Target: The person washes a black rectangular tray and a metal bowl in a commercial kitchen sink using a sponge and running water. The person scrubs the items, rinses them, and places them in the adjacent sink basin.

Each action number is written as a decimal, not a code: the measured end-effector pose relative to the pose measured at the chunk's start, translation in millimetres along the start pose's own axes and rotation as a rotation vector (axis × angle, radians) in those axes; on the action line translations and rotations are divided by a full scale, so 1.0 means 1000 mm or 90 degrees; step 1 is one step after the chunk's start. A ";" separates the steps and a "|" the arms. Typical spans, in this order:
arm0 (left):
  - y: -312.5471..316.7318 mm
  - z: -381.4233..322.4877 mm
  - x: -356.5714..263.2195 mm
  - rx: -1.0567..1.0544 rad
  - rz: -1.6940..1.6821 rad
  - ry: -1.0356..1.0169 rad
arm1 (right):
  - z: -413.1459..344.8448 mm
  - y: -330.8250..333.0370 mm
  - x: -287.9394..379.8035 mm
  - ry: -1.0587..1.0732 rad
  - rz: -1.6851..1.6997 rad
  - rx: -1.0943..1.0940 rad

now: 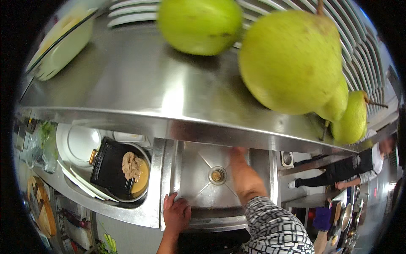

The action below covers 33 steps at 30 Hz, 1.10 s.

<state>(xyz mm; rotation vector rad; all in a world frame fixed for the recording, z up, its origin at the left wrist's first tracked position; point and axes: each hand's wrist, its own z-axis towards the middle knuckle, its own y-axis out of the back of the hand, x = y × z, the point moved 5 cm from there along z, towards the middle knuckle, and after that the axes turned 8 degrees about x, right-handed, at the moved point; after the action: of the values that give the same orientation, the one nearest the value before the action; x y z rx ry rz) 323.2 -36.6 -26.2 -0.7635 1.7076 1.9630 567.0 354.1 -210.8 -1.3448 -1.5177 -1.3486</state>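
Before me lies a stainless steel sink [193,171] with a round drain [217,175] in its bottom. My left hand [177,212] is at its front left corner, fingers a little apart and nothing in them; it seems to rest on the rim. My right arm reaches over the basin, away from me. Only a blurred part of my right hand [238,155] shows; the steel shelf [127,82] above hides its fingers and anything in them. In the left basin, a black rectangular pan [109,171] and a wrung cloth [130,165] lie in a pot of cloudy liquid [144,177].
Several green pears [288,60] and rows of white plates [133,11] occupy the shelf, close above my arms. White plates [84,144] crowd the left basin. A round wooden board [46,209] is at far left. Another person [345,168] stands at right, near a counter with pans [345,216].
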 end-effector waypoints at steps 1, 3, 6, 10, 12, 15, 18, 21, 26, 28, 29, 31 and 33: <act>0.002 0.003 0.000 -0.004 -0.021 0.001 | -0.003 0.020 0.000 -0.027 0.108 0.003; -0.005 -0.001 0.000 -0.026 -0.031 -0.004 | -0.018 0.001 -0.003 -0.099 0.323 0.057; 0.000 0.007 -0.004 -0.031 -0.044 -0.007 | -0.059 -0.124 0.016 -0.186 0.541 0.185; -0.005 0.006 0.010 -0.006 -0.145 0.040 | -0.071 -0.193 0.033 -0.155 0.623 0.205; 0.004 -0.003 0.021 -0.087 -0.235 0.011 | -0.125 -0.203 0.051 -0.174 0.444 0.167; 0.010 -0.006 0.032 -0.156 -0.379 0.070 | -0.210 -0.174 0.024 -0.149 0.181 0.216; 0.013 0.002 0.023 -0.155 -0.387 0.055 | -0.326 -0.132 -0.013 -0.382 0.121 0.456; 0.018 -0.004 0.027 -0.180 -0.349 0.059 | -0.371 -0.115 0.050 -0.284 -0.247 0.805; 0.013 0.000 0.025 -0.183 -0.350 0.072 | -0.381 -0.079 0.039 0.129 -0.320 1.059; 0.014 -0.004 0.026 -0.191 -0.338 0.081 | -0.379 -0.082 0.053 0.040 -0.316 1.064; 0.012 -0.005 0.028 -0.198 -0.337 0.090 | -0.370 -0.097 0.062 -0.037 -0.363 1.045; 0.010 -0.002 0.026 -0.199 -0.341 0.095 | -0.365 -0.120 0.043 0.016 -0.406 0.997; 0.012 0.004 0.015 -0.192 -0.318 0.058 | -0.358 -0.140 -0.033 0.269 -0.401 0.930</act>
<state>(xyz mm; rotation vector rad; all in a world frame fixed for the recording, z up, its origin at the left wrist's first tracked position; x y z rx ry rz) 304.1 -34.7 -26.6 -1.2637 1.1242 1.8568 391.0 10.5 -197.8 0.3200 -1.9427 -0.3975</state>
